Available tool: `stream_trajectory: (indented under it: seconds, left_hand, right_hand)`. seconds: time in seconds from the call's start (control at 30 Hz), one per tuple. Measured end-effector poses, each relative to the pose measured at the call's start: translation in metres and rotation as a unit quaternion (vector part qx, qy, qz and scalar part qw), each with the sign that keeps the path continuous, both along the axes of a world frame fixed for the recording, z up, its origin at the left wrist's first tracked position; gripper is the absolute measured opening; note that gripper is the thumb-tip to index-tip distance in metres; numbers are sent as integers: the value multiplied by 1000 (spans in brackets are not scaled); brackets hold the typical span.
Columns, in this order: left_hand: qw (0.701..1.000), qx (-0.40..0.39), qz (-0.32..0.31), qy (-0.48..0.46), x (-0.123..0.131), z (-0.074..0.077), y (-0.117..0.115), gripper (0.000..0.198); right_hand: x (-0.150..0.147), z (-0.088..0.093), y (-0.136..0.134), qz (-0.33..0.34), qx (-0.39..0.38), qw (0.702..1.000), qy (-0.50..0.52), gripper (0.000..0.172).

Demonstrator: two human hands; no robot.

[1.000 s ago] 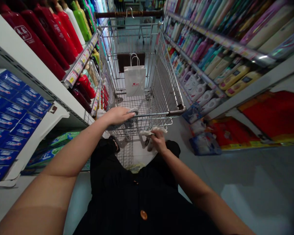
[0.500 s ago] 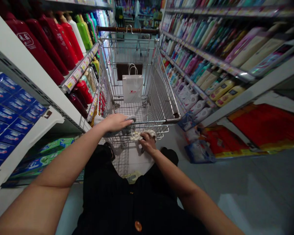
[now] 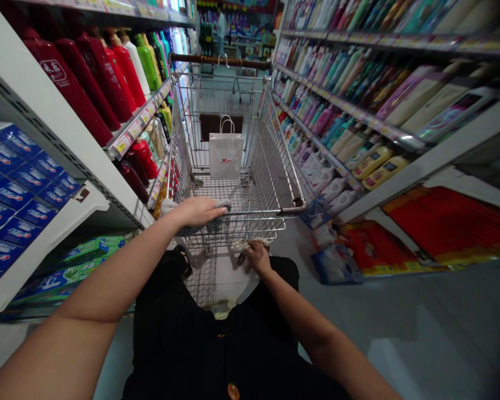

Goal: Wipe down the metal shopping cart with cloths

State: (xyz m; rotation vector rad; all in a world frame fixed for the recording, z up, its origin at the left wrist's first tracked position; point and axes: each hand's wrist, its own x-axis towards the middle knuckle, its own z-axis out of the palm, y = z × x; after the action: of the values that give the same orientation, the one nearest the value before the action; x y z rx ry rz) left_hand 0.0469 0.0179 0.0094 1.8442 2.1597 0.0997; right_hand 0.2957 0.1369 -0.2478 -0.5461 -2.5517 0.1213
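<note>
A wire shopping cart point(image 3: 292, 161) stands in front of me in the aisle. My left hand point(image 3: 200, 213) is closed over a grey cloth point(image 3: 221, 212) on the cart's near top rail. My right hand point(image 3: 258, 258) holds a cream cloth point(image 3: 244, 245) just below the basket's near lower edge. Whether that cloth touches the wires I cannot tell. Inside the cart a white paper bag point(image 3: 225, 155) with rope handles and a red logo stands upright.
Shelves of red pump bottles point(image 3: 95, 72) and blue boxes point(image 3: 14, 183) flank me on the left. Rows of bottles point(image 3: 329, 116) fill the right shelves. Red packs point(image 3: 454, 219) and a blue-and-clear bag point(image 3: 335, 266) lie low on the right. A person point(image 3: 221, 28) stands far ahead.
My right hand has moved down and slightly right with the cream cloth, away from the basket's lower wires. My left hand stays on the rail. The view has tilted slightly.
</note>
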Motion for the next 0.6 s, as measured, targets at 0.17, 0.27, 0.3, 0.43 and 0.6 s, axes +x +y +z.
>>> stream_trajectory:
  seconds: [0.17, 0.27, 0.3, 0.43, 0.6]
  left_hand:
    - [1000, -18, 15, -2, 3, 1, 0, 62]
    - [999, -27, 31, -5, 6, 4, 0, 62]
    - [999, -29, 35, -4, 7, 5, -1, 61]
    - [999, -31, 38, -4, 7, 5, -1, 58]
    - [999, -15, 29, 0, 6, 1, -1, 60]
  right_hand:
    - [-7, 34, -8, 44, 61, 992, 103, 26]
    - [-33, 67, -8, 52, 109, 979, 164, 23]
    - [-41, 75, -7, 61, 122, 975, 177, 22]
    - [-63, 80, -1, 115, 129, 965, 197, 20]
    - [-55, 53, 2, 135, 64, 981, 127, 20]
